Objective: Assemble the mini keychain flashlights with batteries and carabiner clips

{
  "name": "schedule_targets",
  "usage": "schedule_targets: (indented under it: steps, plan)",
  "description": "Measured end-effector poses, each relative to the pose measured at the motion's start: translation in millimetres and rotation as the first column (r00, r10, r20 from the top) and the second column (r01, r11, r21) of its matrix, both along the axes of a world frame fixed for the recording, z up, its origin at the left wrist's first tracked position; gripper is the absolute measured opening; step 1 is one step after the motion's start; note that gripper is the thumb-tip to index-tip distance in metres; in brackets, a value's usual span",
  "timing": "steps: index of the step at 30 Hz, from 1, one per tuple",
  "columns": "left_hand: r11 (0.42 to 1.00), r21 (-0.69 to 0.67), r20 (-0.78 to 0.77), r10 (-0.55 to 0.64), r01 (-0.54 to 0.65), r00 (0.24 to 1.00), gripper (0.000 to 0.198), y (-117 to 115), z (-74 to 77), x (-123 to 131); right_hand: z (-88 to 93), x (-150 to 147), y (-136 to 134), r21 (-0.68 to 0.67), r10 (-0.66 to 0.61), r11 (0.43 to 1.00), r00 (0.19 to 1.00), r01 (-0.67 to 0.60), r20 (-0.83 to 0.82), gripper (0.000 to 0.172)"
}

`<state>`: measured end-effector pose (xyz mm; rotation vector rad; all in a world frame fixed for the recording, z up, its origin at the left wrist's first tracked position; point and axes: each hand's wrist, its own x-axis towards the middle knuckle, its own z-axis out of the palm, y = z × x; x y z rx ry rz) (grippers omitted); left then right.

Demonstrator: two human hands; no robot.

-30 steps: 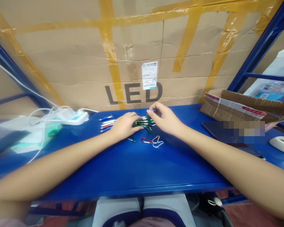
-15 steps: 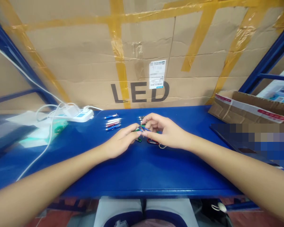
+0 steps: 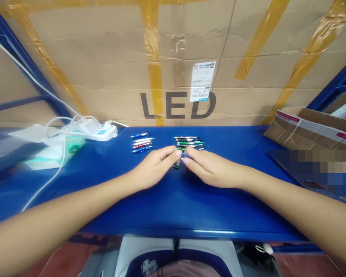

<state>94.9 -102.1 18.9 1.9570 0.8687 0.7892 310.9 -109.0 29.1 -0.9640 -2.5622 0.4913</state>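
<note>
Close together over the middle of the table, my left hand (image 3: 155, 166) and my right hand (image 3: 215, 166) are both closed in a pinch. A thin blue carabiner (image 3: 185, 155) shows between their fingertips, mostly covered by the fingers. Just under my left fingertips peeks part of a green carabiner (image 3: 175, 166). Beyond my hands lies a row of black and green pens (image 3: 188, 143), partly hidden by my fingers. Farther left rests a group of blue, red and silver pens (image 3: 142, 145), with a blue pen (image 3: 140, 135) slightly apart behind them.
A white power strip (image 3: 100, 132) with cables stands at the back left, beside green-and-white plastic packaging (image 3: 56, 154). On the right are an open cardboard box (image 3: 314, 132) and a dark flat object (image 3: 288, 169), partly blurred out. A large carton (image 3: 118, 77) backs the blue table (image 3: 173, 211).
The view has shifted a little. My right hand has turned lower and flatter, uncovering the black and green pens. The red carabiner and metal ring are now mostly covered.
</note>
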Motion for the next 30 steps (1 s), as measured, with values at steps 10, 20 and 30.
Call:
schedule_targets:
  steps: [10,20,30]
  plan:
    - [0.969,-0.241,0.118,-0.026,0.055,0.993,0.041,-3.4,-6.9,7.6,3.9,2.8,-0.6,0.144,-0.052,0.989,0.981,0.025,0.189,0.021]
    - [0.994,-0.101,0.029,-0.048,0.051,0.998,0.041,-6.1,-6.7,6.7,5.3,-2.9,-3.3,0.236,-0.266,0.948,0.937,0.212,0.227,0.017]
    - [0.950,0.306,-0.087,0.088,-0.057,0.992,0.023,6.0,-2.6,1.1,4.8,-0.7,2.3,0.214,-0.353,0.921,0.930,0.326,0.103,0.019]
